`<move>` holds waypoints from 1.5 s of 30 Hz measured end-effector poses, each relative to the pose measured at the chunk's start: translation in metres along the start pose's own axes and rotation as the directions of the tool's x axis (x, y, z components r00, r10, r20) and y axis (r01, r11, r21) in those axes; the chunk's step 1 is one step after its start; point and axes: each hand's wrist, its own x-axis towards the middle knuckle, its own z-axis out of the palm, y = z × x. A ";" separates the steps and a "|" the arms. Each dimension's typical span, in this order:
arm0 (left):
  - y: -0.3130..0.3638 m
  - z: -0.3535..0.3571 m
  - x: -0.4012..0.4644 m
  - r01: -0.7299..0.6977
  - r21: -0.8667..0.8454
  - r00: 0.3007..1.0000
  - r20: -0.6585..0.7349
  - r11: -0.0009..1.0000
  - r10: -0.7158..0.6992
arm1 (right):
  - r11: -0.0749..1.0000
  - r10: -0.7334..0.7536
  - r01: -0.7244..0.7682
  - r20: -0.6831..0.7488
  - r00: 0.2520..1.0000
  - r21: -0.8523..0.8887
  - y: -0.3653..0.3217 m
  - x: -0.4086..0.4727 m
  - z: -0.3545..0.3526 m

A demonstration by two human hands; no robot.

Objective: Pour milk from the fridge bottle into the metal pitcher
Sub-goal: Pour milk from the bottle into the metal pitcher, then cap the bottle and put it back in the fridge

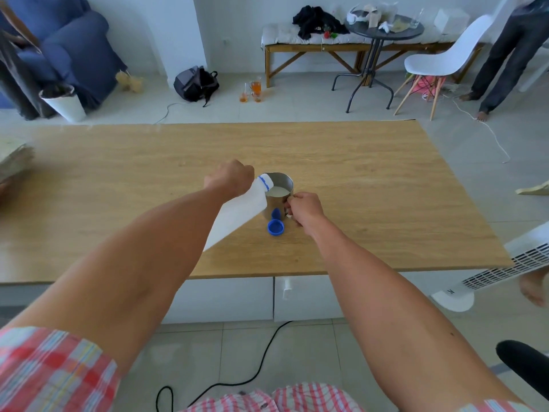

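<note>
At the middle of the wooden tabletop (356, 162), the metal pitcher (279, 193), already holding milk, is gripped by its handle in the right hand (306, 211). The tilted milk bottle (237, 214) is clasped by the left hand (230, 178), mouth over the rim. A blue cap (276, 226) lies just beside the pitcher's base; bare wood is left all around, edges well apart.

Shiny metal pitcher (282, 188), matt wood table (356, 173)

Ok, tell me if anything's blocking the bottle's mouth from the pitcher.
Nothing visible does. The bottle, tilted in the left hand, has its mouth right at the rim of the pitcher, which already holds milk. The blue cap lies on the table beside the pitcher, out of the way.
</note>
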 end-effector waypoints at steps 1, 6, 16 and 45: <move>-0.003 0.001 -0.002 0.015 -0.047 1.000 -0.003 0.999 -0.015 | 1.000 0.001 -0.001 -0.003 1.000 0.013 0.000 0.000 0.000; -0.022 -0.005 -0.010 0.043 -0.236 0.992 -0.105 0.971 -0.069 | 0.997 -0.068 0.072 -0.094 0.993 0.032 0.003 -0.008 -0.001; -0.057 -0.012 -0.019 -0.082 -0.749 0.902 -0.337 0.657 -0.271 | 0.939 -0.248 0.183 -0.207 0.946 -0.289 0.072 -0.055 0.035; -0.072 0.019 -0.035 -0.169 -0.870 0.908 -0.320 0.463 -0.270 | 0.739 -0.610 0.618 -0.122 0.783 0.269 -0.087 -0.116 0.028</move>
